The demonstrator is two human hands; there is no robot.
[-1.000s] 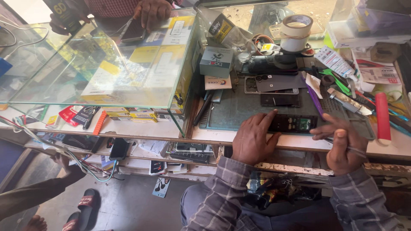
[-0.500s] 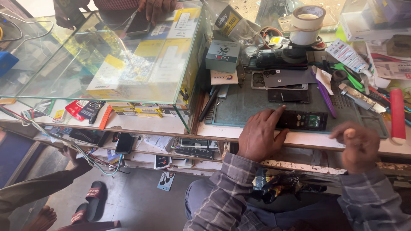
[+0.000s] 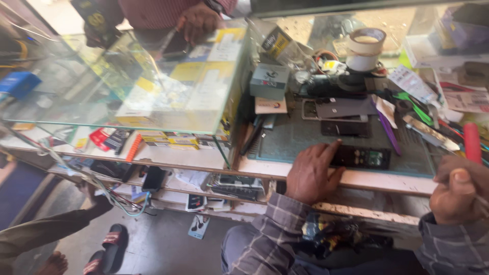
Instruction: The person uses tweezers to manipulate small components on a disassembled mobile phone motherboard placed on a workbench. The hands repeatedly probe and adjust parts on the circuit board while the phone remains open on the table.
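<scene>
Head view, lower centre of the frame: left hand [image 3: 311, 172] laid palm-down at the front edge of the green work mat [image 3: 305, 137], fingers spread and flat, fingertips pressing the left end of an opened black phone body [image 3: 360, 157], nothing gripped. Phone body lying flat on the mat near its front edge, just right of the hand. Lower right of the frame: right hand [image 3: 456, 191] raised off the bench, well apart from the phone body, fingers curled into a loose fist, thumb on top; whether anything thin is pinched inside cannot be told. Centre right: purple pry tool [image 3: 389, 133] lying on the mat just above the phone body; second dark phone part [image 3: 346, 127] beside it. Far right: red cylindrical handle [image 3: 472, 142]. Upper right: roll of tape [image 3: 364, 48] standing on clutter. Left half of the frame: glass display case [image 3: 153, 86] with yellow cartons inside. Top centre: another person's hand [image 3: 196, 23] resting on the glass.
</scene>
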